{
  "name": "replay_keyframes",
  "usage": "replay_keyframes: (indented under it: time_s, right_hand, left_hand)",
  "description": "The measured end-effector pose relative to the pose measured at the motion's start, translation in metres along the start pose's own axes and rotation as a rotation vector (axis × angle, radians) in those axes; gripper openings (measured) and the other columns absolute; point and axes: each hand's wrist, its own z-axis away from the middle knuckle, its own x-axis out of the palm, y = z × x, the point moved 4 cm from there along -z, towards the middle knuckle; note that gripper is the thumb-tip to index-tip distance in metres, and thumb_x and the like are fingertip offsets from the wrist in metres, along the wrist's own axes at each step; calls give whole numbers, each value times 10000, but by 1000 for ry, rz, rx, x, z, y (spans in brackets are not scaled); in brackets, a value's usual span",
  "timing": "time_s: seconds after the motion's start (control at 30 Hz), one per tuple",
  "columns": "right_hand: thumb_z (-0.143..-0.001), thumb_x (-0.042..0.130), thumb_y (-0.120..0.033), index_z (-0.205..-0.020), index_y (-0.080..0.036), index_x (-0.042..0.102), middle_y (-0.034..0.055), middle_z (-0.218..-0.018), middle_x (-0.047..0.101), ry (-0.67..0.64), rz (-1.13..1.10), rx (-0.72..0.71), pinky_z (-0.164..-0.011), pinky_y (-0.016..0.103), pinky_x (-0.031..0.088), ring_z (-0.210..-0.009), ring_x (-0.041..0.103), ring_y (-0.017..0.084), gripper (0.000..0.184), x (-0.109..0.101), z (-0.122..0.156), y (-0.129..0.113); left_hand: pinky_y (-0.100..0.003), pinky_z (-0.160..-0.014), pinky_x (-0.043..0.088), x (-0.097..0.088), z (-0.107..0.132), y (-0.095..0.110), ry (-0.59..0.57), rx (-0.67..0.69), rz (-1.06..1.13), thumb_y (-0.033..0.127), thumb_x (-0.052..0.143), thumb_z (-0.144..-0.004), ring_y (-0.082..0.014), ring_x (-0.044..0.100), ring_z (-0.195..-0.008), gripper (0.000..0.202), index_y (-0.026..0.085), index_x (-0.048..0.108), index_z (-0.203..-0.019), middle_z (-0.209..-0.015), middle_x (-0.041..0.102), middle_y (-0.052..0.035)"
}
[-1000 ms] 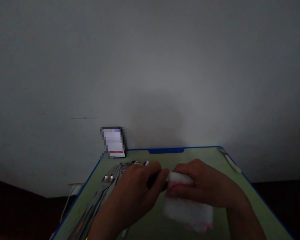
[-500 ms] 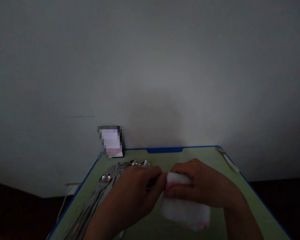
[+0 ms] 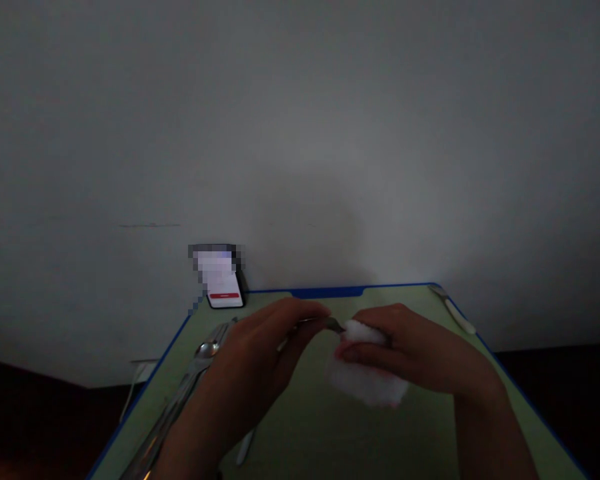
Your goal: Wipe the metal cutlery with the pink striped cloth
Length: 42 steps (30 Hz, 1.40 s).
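Note:
My left hand (image 3: 265, 353) is closed around a metal piece of cutlery (image 3: 335, 325), whose neck shows between the fingertips and the cloth. The end of that piece is covered, so I cannot tell whether it is a spoon or a fork. My right hand (image 3: 405, 347) pinches a fluffy white cloth (image 3: 367, 383) with pinkish edges, folded over the covered end. Both hands are above the table, close together. Beside my left forearm lies a row of metal cutlery, including a spoon (image 3: 209, 349). A pale handle (image 3: 246, 448) shows below my left wrist.
The green table (image 3: 325, 433) has a blue rim and stands against a grey wall (image 3: 300, 133). A phone (image 3: 224, 283) leans on the wall at the back left. One white-handled utensil (image 3: 459, 315) lies along the right edge. A cable (image 3: 127, 403) hangs at the left.
Both hands have risen slightly, and the cloth with them. The cutlery neck now shows between them. Spoon bowls visible earlier behind my left hand are out of sight.

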Motion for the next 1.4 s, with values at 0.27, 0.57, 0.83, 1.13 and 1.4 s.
replay_keyframes:
  time_s: [0.27,0.57,0.83,1.13,1.4]
  right_hand:
    - [-873,442,-456,-801,-179,583,-3,-715,605,-13,104,-44,-587,224,321,-655,521,106,320,10,-5,-3]
    - [-874,416,-482,-765,-161,596,28,-701,622,13,183,-22,-597,245,307,-650,525,120,384,14,-8,0]
    - [-879,392,-499,-761,-164,565,6,-680,600,-61,112,-37,-545,216,301,-605,511,94,395,17,-8,-3]
    - [-844,472,-495,-760,-163,564,-26,-650,553,-133,-13,-70,-524,190,321,-590,510,77,354,2,0,-2]
    - [-866,451,-444,-740,-161,553,-10,-642,571,-23,126,-69,-550,214,305,-606,509,94,325,10,-5,-8]
  left_hand:
    - [-236,-731,469,5,2,3,-101,-9,71,281,568,-832,-124,627,-799,103,268,628,-914,-883,690,34]
    - [-245,-587,374,21,5,0,-445,-110,-193,382,295,-934,-140,547,-636,414,190,603,-733,-680,609,-9]
    - [-259,-617,364,21,1,4,-442,-65,-173,398,283,-937,-145,548,-641,419,201,585,-722,-680,615,0]
    - [-212,-532,353,-4,6,-15,-404,-74,-78,424,322,-921,-118,526,-566,411,184,595,-730,-610,574,7]
    - [-249,-594,357,16,1,8,-384,-40,-152,395,293,-936,-132,542,-608,417,197,599,-733,-649,604,9]
